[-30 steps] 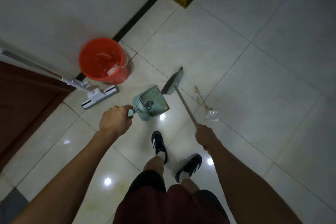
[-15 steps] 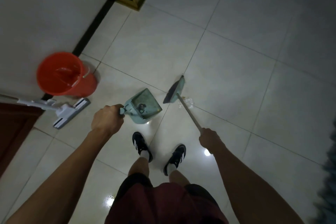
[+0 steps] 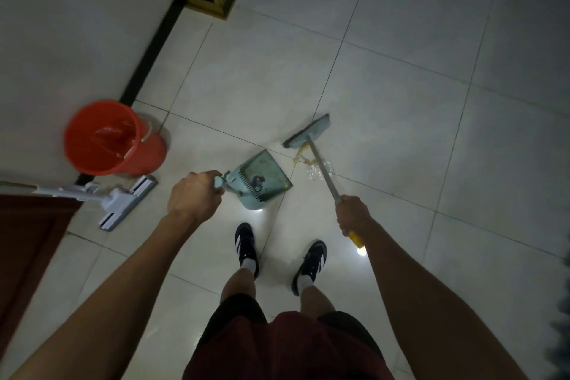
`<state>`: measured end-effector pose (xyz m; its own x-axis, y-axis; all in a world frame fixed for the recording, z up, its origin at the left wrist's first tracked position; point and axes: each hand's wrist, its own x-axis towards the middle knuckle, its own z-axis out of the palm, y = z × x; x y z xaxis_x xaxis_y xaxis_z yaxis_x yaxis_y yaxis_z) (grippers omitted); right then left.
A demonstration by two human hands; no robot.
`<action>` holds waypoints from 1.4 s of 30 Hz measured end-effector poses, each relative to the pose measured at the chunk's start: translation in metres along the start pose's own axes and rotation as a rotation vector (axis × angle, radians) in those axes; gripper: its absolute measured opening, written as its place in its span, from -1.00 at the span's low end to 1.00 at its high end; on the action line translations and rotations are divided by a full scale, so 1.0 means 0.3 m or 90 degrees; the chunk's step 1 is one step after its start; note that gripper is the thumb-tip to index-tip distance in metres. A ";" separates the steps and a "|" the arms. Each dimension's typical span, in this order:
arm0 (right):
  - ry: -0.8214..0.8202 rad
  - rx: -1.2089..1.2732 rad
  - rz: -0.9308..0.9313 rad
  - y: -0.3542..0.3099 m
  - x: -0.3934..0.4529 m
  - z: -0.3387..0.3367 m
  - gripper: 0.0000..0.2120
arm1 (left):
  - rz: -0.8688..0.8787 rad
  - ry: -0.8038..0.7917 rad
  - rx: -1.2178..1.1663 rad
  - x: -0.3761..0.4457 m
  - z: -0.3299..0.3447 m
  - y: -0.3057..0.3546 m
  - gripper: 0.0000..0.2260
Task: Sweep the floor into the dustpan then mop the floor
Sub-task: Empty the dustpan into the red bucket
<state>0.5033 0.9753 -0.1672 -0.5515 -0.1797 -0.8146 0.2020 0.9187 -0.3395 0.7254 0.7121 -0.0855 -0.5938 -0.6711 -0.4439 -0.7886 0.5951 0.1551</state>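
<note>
Green dustpan [image 3: 260, 177] gripped by left hand [image 3: 192, 196], broom [image 3: 311, 140] handle by right hand [image 3: 351, 214], litter [image 3: 311, 165] between.

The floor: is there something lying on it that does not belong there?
Yes. Litter, a crumpled clear wrapper with a yellowish scrap, lies on the tiles between the broom head and the dustpan, not yet swept in.

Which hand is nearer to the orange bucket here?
Left. The left hand grips the dustpan handle just right of the orange bucket. The right hand holds the broom handle farther right, beyond the dustpan.
</note>
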 end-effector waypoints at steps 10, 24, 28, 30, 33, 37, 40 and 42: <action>-0.015 -0.084 0.066 0.108 -0.173 0.222 -0.87 | 0.107 -0.043 0.077 0.156 -0.092 -0.092 -0.91; 0.079 0.446 0.169 0.093 -0.333 0.252 -0.85 | 0.199 -0.065 0.104 0.253 -0.165 -0.100 -0.86; 0.174 0.396 0.127 0.054 -0.292 0.175 -0.87 | 0.191 -0.070 0.078 0.269 -0.193 -0.090 -0.78; 0.192 0.317 0.132 0.068 -0.270 0.177 -0.86 | 0.201 -0.051 0.088 0.281 -0.198 -0.090 -0.76; 0.200 0.177 0.140 0.081 -0.246 0.184 -0.75 | 0.214 -0.048 0.102 0.304 -0.190 -0.087 -0.79; 0.179 0.024 0.117 0.077 -0.215 0.178 -0.72 | 0.225 -0.081 0.119 0.337 -0.173 -0.063 -0.83; 0.151 -0.064 0.100 0.072 -0.196 0.203 -0.72 | 0.207 -0.074 0.105 0.363 -0.169 -0.061 -0.83; 0.116 -0.097 0.084 0.075 -0.183 0.245 -0.69 | 0.203 -0.065 0.109 0.378 -0.165 -0.067 -0.81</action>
<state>0.5975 0.9801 -0.1647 -0.6676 -0.0007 -0.7445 0.1654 0.9749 -0.1493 0.6659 0.6021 -0.0952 -0.7788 -0.3981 -0.4848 -0.5238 0.8379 0.1535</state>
